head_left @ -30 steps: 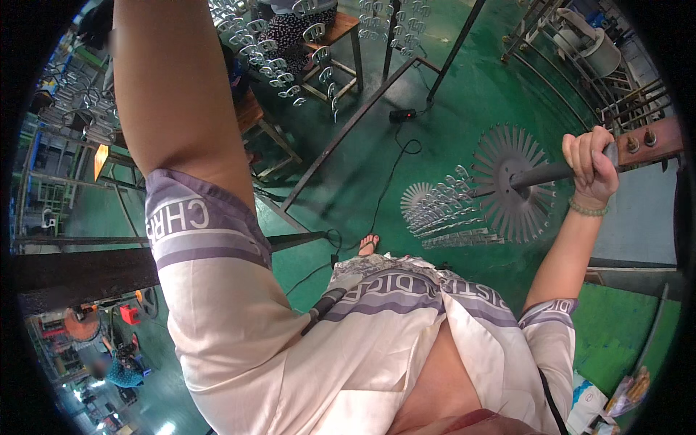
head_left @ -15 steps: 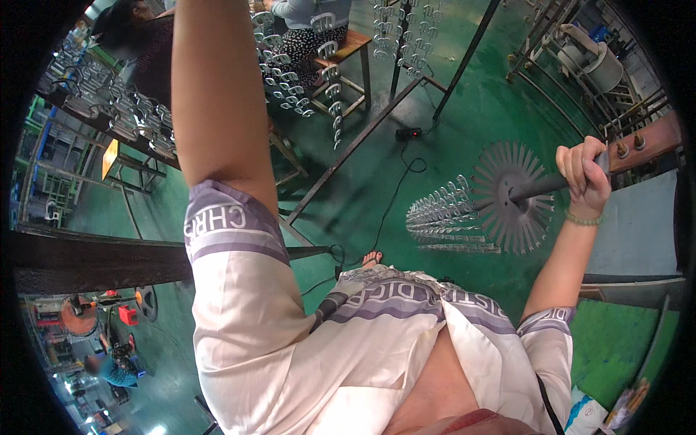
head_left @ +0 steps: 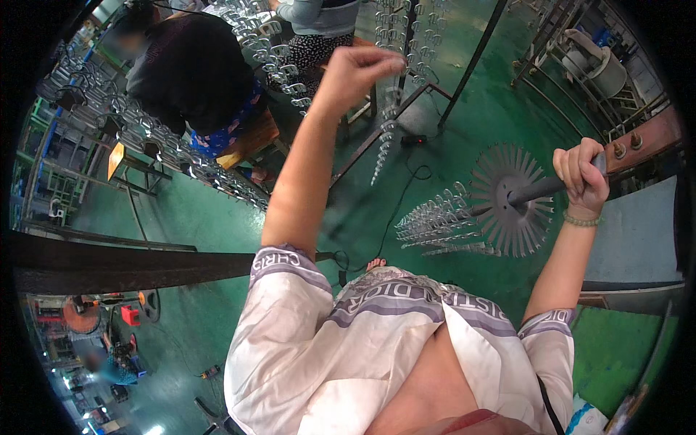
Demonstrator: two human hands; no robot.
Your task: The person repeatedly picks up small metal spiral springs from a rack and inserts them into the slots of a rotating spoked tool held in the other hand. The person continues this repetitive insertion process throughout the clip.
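Observation:
My left hand (head_left: 355, 72) is raised ahead, its fingers pinched together. From it a strand of shiny bent metal pieces (head_left: 385, 138) hangs down, slightly blurred and narrowing toward its lower end. On the right, my right hand (head_left: 582, 174) is wrapped around the end of a dark grey shaft (head_left: 538, 190). That shaft carries a round grey disc with long slotted teeth (head_left: 500, 217). Several similar metal strands (head_left: 438, 221) hang on the disc's far side, left of it.
A person in dark clothes (head_left: 192, 80) sits at far left beside rows of hanging metal strands (head_left: 167, 148). Another person in grey (head_left: 319, 22) sits behind. A black frame (head_left: 471, 65) stands ahead; a cable (head_left: 395, 206) crosses the green floor. A dark beam (head_left: 130, 261) lies left.
My left hand has come down and back into view, moving right with the strand, toward the disc. My right hand keeps its grip on the shaft; the strands on the disc have shifted slightly.

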